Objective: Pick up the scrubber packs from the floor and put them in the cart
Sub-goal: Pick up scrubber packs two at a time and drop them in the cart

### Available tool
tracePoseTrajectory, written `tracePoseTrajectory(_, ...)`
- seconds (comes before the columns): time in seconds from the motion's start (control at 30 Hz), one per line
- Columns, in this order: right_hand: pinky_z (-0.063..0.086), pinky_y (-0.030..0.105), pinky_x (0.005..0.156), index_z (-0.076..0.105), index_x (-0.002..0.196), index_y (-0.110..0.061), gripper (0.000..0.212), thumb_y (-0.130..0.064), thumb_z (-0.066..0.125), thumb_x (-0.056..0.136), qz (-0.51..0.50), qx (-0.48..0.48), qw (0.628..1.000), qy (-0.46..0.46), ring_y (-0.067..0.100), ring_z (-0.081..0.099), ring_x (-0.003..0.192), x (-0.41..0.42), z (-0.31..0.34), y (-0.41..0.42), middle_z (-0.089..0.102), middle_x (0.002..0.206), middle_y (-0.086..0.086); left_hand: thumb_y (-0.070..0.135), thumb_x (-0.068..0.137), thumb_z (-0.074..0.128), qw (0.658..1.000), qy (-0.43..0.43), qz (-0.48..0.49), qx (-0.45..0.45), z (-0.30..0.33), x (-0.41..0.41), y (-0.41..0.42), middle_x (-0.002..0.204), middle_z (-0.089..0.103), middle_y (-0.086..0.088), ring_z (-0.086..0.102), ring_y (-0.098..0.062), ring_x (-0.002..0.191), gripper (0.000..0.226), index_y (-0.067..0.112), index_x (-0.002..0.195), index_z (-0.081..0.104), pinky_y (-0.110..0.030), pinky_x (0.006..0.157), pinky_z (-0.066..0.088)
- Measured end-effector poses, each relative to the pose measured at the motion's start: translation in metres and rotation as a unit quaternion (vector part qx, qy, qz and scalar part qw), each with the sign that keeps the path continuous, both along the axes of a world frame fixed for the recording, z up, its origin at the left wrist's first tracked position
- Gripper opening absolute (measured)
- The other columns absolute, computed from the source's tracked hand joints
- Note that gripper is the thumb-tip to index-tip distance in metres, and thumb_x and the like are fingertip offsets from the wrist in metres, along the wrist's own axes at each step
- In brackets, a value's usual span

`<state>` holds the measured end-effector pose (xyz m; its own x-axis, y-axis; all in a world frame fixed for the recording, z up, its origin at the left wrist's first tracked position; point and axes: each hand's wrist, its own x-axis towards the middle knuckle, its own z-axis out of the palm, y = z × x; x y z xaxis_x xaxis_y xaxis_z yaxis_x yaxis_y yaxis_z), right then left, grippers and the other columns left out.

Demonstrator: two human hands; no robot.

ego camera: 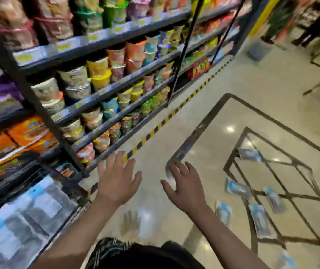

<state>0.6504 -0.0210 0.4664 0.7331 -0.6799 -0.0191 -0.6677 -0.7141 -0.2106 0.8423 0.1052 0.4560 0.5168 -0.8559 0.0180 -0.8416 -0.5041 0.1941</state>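
Several scrubber packs, blue and grey in clear wrap, lie scattered on the shiny floor at the right: one far (pixel 249 154), one nearer (pixel 237 189), another close to my right forearm (pixel 223 211), and others beside them. The cart (pixel 39 193) stands at the lower left with several packs lying inside it. My left hand (pixel 117 180) is stretched out in the air, fingers spread and empty, just right of the cart. My right hand (pixel 182 185) is also spread and empty, left of the packs on the floor. The frame is motion-blurred.
A tall dark shelf (pixel 104 80) full of noodle cups and snack bags runs along the left. A yellow-black tape strip (pixel 155 131) marks its foot. Dark inlay lines cross the beige floor. A person stands far at the upper right (pixel 318 22).
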Motion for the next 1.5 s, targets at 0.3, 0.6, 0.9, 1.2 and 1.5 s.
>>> tracePoseTrajectory(0.3, 0.036, 0.054, 0.118, 0.063, 0.139, -0.019, 0.062, -0.06, 0.047, 0.096, -0.22, -0.012, 0.975, -0.03, 0.036, 0.057, 0.135, -0.15, -0.011, -0.014, 0.062, 0.146, 0.009, 0.054, 0.09, 0.041, 0.972, -0.016, -0.233, 0.028, 0.011, -0.139, -0.103, 0.141, 0.057, -0.018, 0.053, -0.043, 0.13, 0.058, 0.02, 0.128, 0.066, -0.064, 0.102, 0.037)
tracePoseTrajectory(0.6, 0.041, 0.049, 0.115, 0.07, 0.132, -0.017, 0.056, -0.052, 0.061, 0.09, -0.407, -0.012, 0.913, -0.03, 0.034, 0.064, 0.125, -0.256, -0.024, 0.007, 0.068, 0.138, 0.012, 0.052, 0.088, 0.042, 0.912, -0.025, -0.405, 0.058, 0.005, -0.238, -0.164, 0.137, 0.059, -0.018, 0.053, -0.044, 0.127, 0.055, 0.019, 0.125, 0.066, -0.064, 0.1, 0.039)
tracePoseTrajectory(0.9, 0.049, 0.052, 0.107, 0.067, 0.136, -0.023, 0.06, -0.058, 0.05, 0.09, -0.532, 0.037, 0.845, -0.023, 0.041, 0.065, 0.121, -0.298, -0.023, -0.036, 0.068, 0.139, 0.007, 0.049, 0.087, 0.053, 0.862, -0.029, -0.501, 0.073, -0.01, -0.294, -0.259, 0.137, 0.061, -0.019, 0.055, -0.047, 0.127, 0.05, 0.018, 0.124, 0.067, -0.07, 0.098, 0.042)
tracePoseTrajectory(1.2, 0.039, 0.049, 0.119, 0.055, 0.148, -0.028, 0.061, -0.059, 0.054, 0.096, -0.572, 0.062, 0.818, -0.013, 0.034, 0.044, 0.145, -0.333, -0.021, -0.193, 0.052, 0.157, 0.002, 0.061, 0.091, 0.025, 0.843, -0.025, -0.53, 0.096, -0.01, -0.325, -0.41, 0.163, 0.034, -0.008, 0.026, -0.035, 0.152, 0.068, 0.03, 0.147, 0.048, -0.061, 0.12, 0.018)
tracePoseTrajectory(1.5, 0.046, 0.05, 0.111, 0.063, 0.139, -0.022, 0.057, -0.053, 0.061, 0.092, -0.609, 0.047, 0.792, -0.007, 0.036, 0.055, 0.133, -0.375, -0.032, -0.272, 0.06, 0.148, 0.006, 0.049, 0.089, 0.066, 0.793, -0.074, -0.597, 0.1, -0.026, -0.367, -0.519, 0.146, 0.054, -0.018, 0.049, -0.043, 0.135, 0.051, 0.018, 0.13, 0.064, -0.068, 0.107, 0.037)
